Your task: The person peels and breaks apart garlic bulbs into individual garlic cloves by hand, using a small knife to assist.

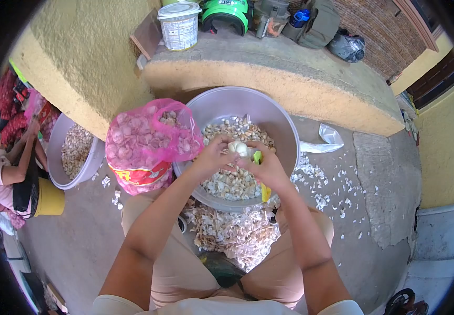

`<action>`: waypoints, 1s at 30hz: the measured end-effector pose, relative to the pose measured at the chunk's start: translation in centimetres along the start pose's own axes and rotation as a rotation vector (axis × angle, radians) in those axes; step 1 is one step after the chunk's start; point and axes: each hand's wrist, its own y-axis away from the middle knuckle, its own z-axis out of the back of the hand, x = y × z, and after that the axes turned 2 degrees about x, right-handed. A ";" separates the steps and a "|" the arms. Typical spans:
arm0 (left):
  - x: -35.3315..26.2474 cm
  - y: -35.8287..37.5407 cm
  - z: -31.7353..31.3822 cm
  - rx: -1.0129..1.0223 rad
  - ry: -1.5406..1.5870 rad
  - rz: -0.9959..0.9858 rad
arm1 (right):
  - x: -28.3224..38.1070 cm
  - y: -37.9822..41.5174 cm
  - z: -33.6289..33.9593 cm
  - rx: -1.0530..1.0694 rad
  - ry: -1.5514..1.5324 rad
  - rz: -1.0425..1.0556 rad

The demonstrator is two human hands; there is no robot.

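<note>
A white garlic bulb (238, 148) is held up over a large grey-lilac basin (292, 131). My left hand (215, 156) is closed around the bulb's left side with its fingertips. On the other side, my right hand (268, 167) curls with thumb and fingers close to the bulb. A yellow-green tool (258, 157) sticks out above and below that right palm; its working end is hidden. Loose garlic cloves (232, 185) cover the basin's bottom beneath both hands.
A pink mesh sack of garlic (137, 136) leans on the basin's left rim. Garlic skins (232, 231) lie heaped between my legs. Behind is a concrete ledge (269, 76) bearing a bucket (179, 26) and a green helmet (228, 16). Another person (9, 176) sits left beside a second basin (56, 168).
</note>
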 end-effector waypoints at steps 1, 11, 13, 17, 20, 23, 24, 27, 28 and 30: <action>0.4 -0.1 0.0 -0.013 -0.059 -0.018 | -0.7 -0.3 -0.2 -0.056 0.069 0.095; -0.6 0.6 -0.1 0.026 -0.078 -0.021 | -1.4 -0.4 -1.2 -0.129 0.338 0.368; -0.2 0.4 0.1 0.045 -0.030 -0.059 | -1.3 -0.3 -1.3 -0.134 0.360 0.373; -0.3 0.7 0.4 0.080 -0.057 -0.030 | -2.2 -0.7 -1.2 -0.139 0.444 0.470; -0.6 0.9 0.4 0.108 -0.025 0.011 | -2.2 -0.7 -1.1 -0.117 0.455 0.507; -1.0 1.1 0.3 0.137 0.013 0.015 | -2.6 -1.0 -0.8 -0.120 0.438 0.579; -1.0 1.1 0.3 0.150 0.019 0.022 | -2.7 -1.1 -0.7 -0.126 0.432 0.612; -0.3 0.8 0.4 0.160 0.077 -0.019 | -2.5 -0.7 -0.5 -0.081 0.359 0.468; -0.1 0.7 0.5 0.158 0.102 -0.043 | -2.1 -0.6 -0.3 -0.064 0.285 0.459; -0.1 0.6 0.5 0.147 0.133 -0.018 | -1.5 -0.6 0.1 -0.030 0.137 0.443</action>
